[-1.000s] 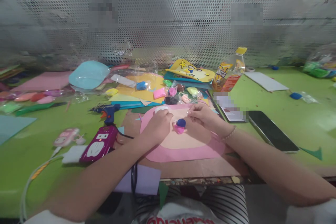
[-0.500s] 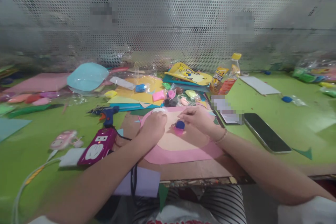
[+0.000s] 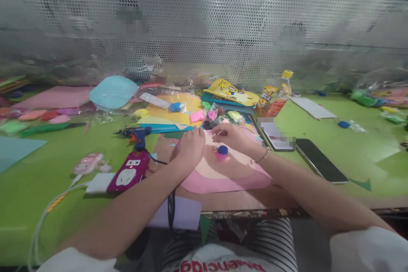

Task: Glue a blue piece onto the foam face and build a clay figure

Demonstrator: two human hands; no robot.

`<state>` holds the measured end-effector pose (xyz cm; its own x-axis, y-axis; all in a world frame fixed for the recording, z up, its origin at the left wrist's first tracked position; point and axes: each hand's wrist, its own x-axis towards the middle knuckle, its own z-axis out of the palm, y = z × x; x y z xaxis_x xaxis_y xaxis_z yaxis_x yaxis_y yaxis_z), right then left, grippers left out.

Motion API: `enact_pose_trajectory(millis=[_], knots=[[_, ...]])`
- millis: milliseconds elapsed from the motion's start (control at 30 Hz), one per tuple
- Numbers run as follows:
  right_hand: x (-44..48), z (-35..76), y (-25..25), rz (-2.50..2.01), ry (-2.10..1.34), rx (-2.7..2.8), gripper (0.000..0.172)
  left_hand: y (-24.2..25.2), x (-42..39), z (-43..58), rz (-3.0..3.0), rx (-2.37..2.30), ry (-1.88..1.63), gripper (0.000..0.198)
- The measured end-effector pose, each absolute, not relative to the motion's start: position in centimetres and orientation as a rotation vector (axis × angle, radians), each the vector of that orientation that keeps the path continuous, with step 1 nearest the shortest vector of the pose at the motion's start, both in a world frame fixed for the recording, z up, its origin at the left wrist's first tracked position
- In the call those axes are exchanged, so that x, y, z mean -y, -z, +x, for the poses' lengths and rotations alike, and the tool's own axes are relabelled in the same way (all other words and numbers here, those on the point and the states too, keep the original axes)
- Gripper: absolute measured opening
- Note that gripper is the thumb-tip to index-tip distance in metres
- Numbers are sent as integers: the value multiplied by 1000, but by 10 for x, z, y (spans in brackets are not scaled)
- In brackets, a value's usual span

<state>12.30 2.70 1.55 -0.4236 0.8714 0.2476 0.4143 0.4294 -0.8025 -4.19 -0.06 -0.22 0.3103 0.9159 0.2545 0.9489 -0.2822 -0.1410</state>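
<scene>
A cream paper shape on a pink one (image 3: 223,183) lies on a brown board in front of me. My left hand (image 3: 192,148) rests at its upper left with fingers curled; what they hold, if anything, is hidden. Across from it, my right hand (image 3: 234,138) hovers over the upper part of the cream paper. Its thumb and fingertips come together, and anything between them is too small to make out. Below and between the hands sits a round dark blue lump (image 3: 222,150) on a pink piece in clear wrapping.
At the left lie a blue glue gun (image 3: 140,137) and a purple power bank (image 3: 130,172) with a white cable. Clay packets (image 3: 197,116) and coloured paper are behind the hands. To the right are a dark phone (image 3: 320,160) and a plastic bottle (image 3: 286,85).
Both hands have moved a little farther forward on the paper. The white round thing seen beside my left hand is now hidden. The view has shifted slightly.
</scene>
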Motion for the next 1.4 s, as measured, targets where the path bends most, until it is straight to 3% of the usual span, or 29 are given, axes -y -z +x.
enact_pose_trajectory(millis=[133, 533, 800, 1067, 1400], knots=[[-32, 116, -3, -1008, -685, 2118, 7, 1, 2, -42, -2295, 1736, 113, 39], [-30, 124, 17, -995, -546, 2437, 17, 6, 0, -43, -2327, 1677, 158, 46], [-29, 124, 18, -977, -540, 2420, 18, 3, 2, -41, -2341, 1703, 148, 38], [-28, 128, 9, -704, -224, 2632, 41, 4, 2, -42, -2343, 1685, 179, 38], [-22, 131, 1, -787, -559, 2460, 56, 4, 3, -44, -2495, 1694, 252, 59]])
